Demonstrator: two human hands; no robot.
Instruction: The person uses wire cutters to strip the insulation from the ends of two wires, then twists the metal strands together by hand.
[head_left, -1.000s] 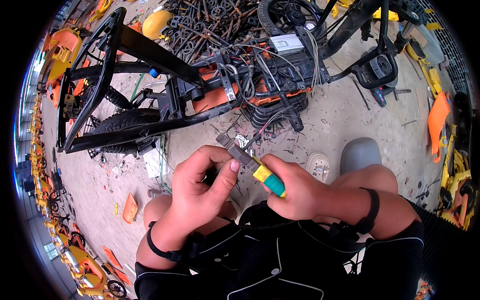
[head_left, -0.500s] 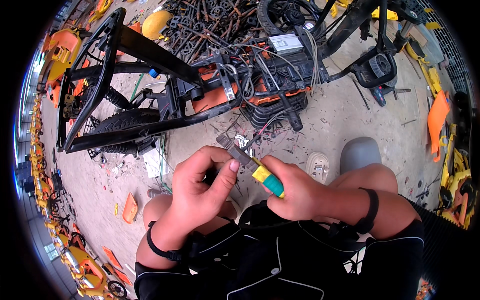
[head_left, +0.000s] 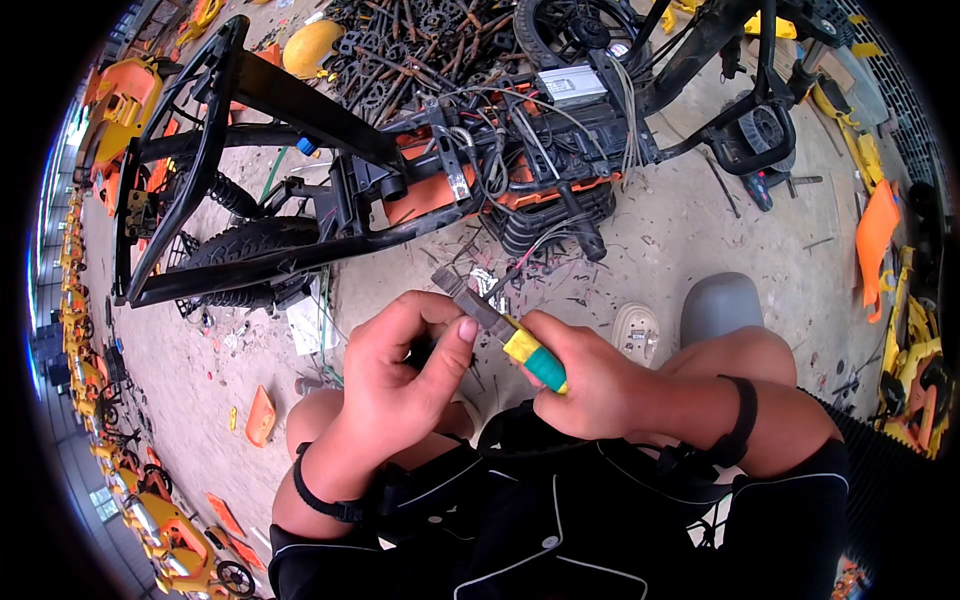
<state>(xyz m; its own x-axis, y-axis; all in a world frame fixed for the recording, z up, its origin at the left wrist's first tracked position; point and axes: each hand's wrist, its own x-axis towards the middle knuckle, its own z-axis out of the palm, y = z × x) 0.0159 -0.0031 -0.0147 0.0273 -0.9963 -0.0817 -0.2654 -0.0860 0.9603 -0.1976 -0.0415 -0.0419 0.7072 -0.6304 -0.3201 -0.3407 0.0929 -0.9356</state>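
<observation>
In front of my body, my right hand (head_left: 590, 385) is closed round the yellow and green handle of what looks like a pair of pliers (head_left: 540, 362). Its grey metal head points up and left. My left hand (head_left: 400, 370) is closed, thumb against curled fingers, right beside that head; what lies between the fingers is hidden. A thin dark cable (head_left: 520, 265) runs from the stripped vehicle frame (head_left: 330, 255) down to the tool's head. The black frame lies beyond my hands, with wires, a tyre and orange panels on it.
Behind the frame is a heap of rusty metal parts (head_left: 420, 50), with a yellow helmet-like dome (head_left: 313, 50) beside it. A drill-like tool (head_left: 760, 190) lies at right. Orange panels (head_left: 878, 235) and yellow parts line the right side; yellow vehicles (head_left: 170, 535) stand along the left.
</observation>
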